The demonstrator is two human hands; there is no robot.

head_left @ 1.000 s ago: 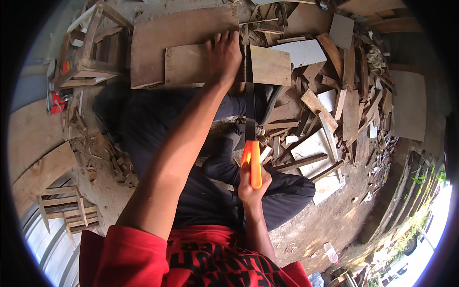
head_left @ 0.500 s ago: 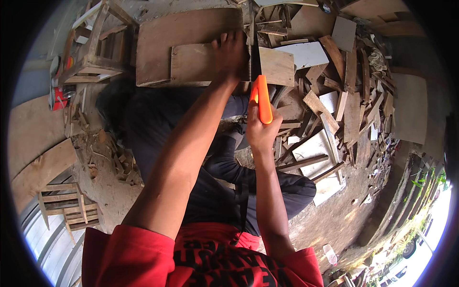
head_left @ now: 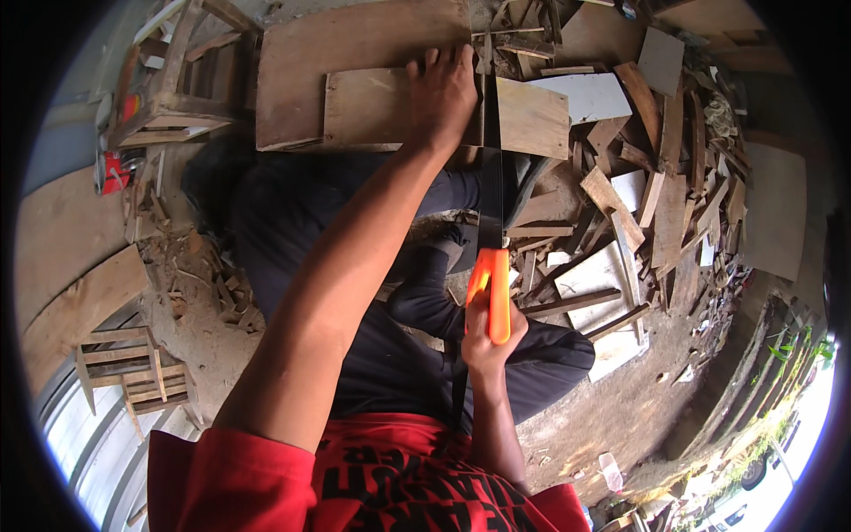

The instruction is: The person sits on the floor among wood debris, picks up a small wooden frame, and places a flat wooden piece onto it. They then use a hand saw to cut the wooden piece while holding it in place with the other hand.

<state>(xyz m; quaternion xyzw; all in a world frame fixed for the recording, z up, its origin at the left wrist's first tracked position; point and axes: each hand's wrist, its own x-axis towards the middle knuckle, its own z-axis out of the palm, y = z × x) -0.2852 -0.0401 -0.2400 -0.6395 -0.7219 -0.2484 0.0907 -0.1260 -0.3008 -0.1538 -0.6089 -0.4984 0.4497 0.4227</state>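
My right hand (head_left: 489, 332) is closed round the orange handle of a hand saw (head_left: 490, 208). The saw's dark blade points away from me and crosses a narrow plywood board (head_left: 368, 106) near its right end. Pressed on that board, just left of the blade, lies my left hand (head_left: 443, 97) with its fingers stretched out and partly spread. Under the narrow board is a wider brown board (head_left: 297, 58), and the narrow one sticks out past its right edge. Whether the blade has cut into the wood is hard to make out.
Heaps of wood offcuts (head_left: 651, 213) cover the ground to the right, with a white panel (head_left: 589, 96) among them. At far left stands a wooden frame (head_left: 177, 106). A slatted wooden piece (head_left: 133, 372) lies lower left. My bent legs (head_left: 355, 204) are beneath the boards.
My right hand has drawn the saw back toward me, so more of the blade shows. My left hand stays on the narrow board. The whole view has shifted slightly.
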